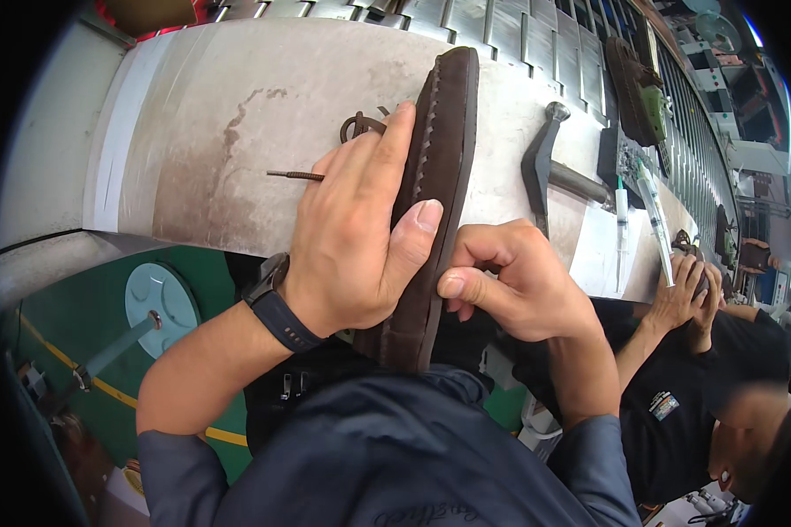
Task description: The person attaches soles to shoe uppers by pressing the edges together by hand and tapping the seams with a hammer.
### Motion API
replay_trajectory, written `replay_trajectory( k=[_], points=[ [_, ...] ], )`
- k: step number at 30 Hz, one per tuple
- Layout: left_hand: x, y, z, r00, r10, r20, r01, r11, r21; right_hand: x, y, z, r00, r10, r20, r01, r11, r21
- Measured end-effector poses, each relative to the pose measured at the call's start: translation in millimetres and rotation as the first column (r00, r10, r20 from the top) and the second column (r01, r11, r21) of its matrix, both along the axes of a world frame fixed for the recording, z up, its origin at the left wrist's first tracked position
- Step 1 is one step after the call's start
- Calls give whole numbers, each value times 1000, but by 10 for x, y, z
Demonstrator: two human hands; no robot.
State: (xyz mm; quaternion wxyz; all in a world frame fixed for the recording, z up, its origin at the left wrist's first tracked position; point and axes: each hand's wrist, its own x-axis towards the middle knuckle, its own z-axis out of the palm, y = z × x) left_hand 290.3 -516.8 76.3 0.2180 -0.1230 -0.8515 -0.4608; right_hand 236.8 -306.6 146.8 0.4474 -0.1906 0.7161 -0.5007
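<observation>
A dark brown leather shoe (448,132) with a stitched edge is held on its side, toe pointing away over the table. My left hand (351,224) grips it from the left, with the fingers along the upper and the thumb across the side. Brown laces (294,175) with a tipped end stick out beyond that hand. At the right edge of the sole, my right hand (510,277) is closed, thumb against curled fingers. Whatever lies between those fingertips is too small or hidden to make out.
Right of the shoe lies a hammer (539,162) on the pale worktable (211,114). Beyond it are syringes (622,220) and a dark container (608,156). A slatted metal conveyor (501,35) runs behind, carrying another brown shoe (631,92). A co-worker's hands (681,299) handle a shoe at right.
</observation>
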Motion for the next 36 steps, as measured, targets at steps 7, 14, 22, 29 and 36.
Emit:
replay_trajectory(
  k=[7,14,22,29,36],
  points=[
    [15,-5,-81,997,40,-71,-41,999,-2,-39,115,-26,649,-44,-760,144,987,65],
    [282,107,-63,998,51,32,-53,994,90,-388,766,-600,151,-65,-986,373,928,-4],
    [322,108,-139,995,100,19,-101,990,98,-128,580,-295,145,270,-952,356,883,305],
    [305,134,-141,993,121,4,-121,990,78,101,606,-233,395,273,-877,387,817,428],
    [295,114,-171,991,132,-5,-131,989,74,1121,406,272,546,-103,-832,139,990,-32]
  ],
)
